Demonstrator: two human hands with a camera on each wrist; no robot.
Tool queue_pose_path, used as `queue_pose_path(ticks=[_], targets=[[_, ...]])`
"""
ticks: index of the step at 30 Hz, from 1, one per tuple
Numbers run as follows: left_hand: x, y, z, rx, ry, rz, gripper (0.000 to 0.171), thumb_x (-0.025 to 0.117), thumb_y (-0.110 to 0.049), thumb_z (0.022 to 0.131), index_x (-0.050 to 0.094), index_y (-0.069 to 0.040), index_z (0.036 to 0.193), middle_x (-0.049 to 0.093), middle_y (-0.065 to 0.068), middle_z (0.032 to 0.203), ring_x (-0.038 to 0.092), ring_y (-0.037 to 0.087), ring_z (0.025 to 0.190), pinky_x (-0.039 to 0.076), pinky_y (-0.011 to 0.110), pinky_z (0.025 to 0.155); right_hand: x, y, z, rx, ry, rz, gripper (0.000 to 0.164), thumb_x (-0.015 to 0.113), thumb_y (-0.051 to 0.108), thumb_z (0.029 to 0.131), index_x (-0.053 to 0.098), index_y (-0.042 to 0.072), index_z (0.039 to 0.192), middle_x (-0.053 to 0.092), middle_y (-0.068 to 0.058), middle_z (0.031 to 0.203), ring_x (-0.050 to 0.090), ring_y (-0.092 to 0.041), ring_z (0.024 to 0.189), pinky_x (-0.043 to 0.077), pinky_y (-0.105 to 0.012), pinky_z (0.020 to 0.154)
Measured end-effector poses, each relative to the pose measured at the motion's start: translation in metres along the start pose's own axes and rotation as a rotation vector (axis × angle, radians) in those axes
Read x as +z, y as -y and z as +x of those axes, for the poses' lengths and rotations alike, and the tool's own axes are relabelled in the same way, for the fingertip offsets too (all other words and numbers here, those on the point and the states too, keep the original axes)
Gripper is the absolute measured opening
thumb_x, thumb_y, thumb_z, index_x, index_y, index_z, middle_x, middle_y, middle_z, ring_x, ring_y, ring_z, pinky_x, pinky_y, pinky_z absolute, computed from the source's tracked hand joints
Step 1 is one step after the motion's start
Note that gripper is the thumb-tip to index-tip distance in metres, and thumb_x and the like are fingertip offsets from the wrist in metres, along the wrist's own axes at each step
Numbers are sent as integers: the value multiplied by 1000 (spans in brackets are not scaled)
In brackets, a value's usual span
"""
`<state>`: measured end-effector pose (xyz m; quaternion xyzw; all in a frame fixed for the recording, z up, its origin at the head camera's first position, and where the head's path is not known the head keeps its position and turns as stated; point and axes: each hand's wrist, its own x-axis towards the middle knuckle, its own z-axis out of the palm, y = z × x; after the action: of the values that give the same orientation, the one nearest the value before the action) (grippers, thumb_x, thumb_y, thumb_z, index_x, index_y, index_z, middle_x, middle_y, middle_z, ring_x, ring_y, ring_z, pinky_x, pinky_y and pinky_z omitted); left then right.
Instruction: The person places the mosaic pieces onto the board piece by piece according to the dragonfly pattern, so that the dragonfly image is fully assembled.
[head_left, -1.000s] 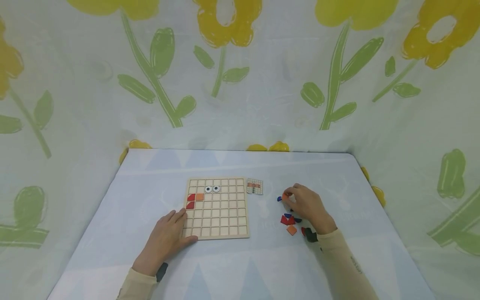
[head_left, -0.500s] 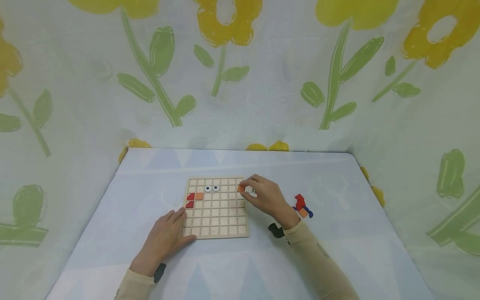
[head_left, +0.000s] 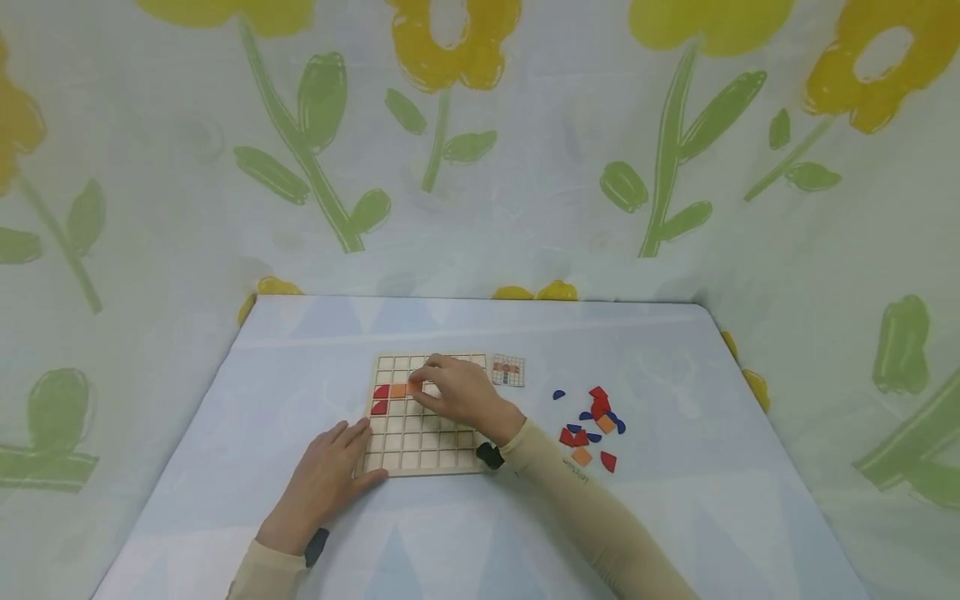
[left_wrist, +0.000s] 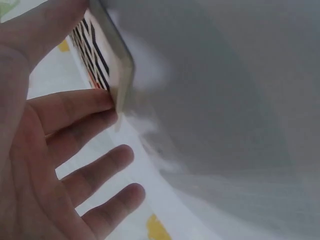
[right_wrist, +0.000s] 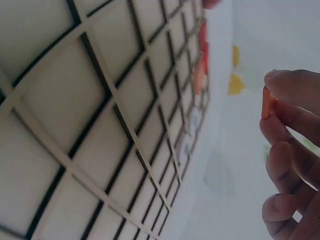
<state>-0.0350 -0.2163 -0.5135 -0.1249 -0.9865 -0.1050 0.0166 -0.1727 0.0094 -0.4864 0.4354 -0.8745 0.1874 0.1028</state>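
Observation:
A wooden grid board (head_left: 412, 443) lies flat on the table. My left hand (head_left: 318, 483) rests at its lower left corner, thumb along the front edge, fingers by the left side. The left wrist view shows the index fingertip (left_wrist: 107, 100) right at the board's edge, fingers nearly straight. Between right thumb and fingers I pinch an orange square tile (right_wrist: 266, 102); the right hand (head_left: 468, 396) is over the board's upper part. Two red curved-edge tiles (head_left: 381, 407) sit in the left column, with another orange square (head_left: 398, 391) beside the upper one. The right hand hides the eye discs in the head view.
A small printed pattern card (head_left: 508, 370) lies by the board's upper right corner. Farther right are loose pieces: a blue half-circle (head_left: 558, 395), several red pieces (head_left: 600, 407), an orange square (head_left: 582, 456) and a red quarter-circle (head_left: 608, 462). A flowered cloth (head_left: 525, 167) rises behind the table.
My right hand has picked up the orange square tile from the loose pieces and carried it left, past the card, to beside the placed orange square. The left hand stays at the board's corner.

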Motion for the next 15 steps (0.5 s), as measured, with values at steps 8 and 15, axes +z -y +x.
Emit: queue_pose_path(ticks=[8,15], targets=[[0,-1,1,8,-9,0,76,80,-48,84,61,5,135,55,20,145,52,46,130,44,62,107,27,12,18,27,219,-25,19,67,37,98,78,23,106,67,8,98,59,-3,75,49,-15,59],[0,-1,2,22,-26,19,75,81,-47,83,62,6,133,57,20,143,54,46,127,46,60,105,36,16,26,46,260,-49,19,70,36,96,78,24,108,61,9,89,52,-5,70,43,-16,54]])
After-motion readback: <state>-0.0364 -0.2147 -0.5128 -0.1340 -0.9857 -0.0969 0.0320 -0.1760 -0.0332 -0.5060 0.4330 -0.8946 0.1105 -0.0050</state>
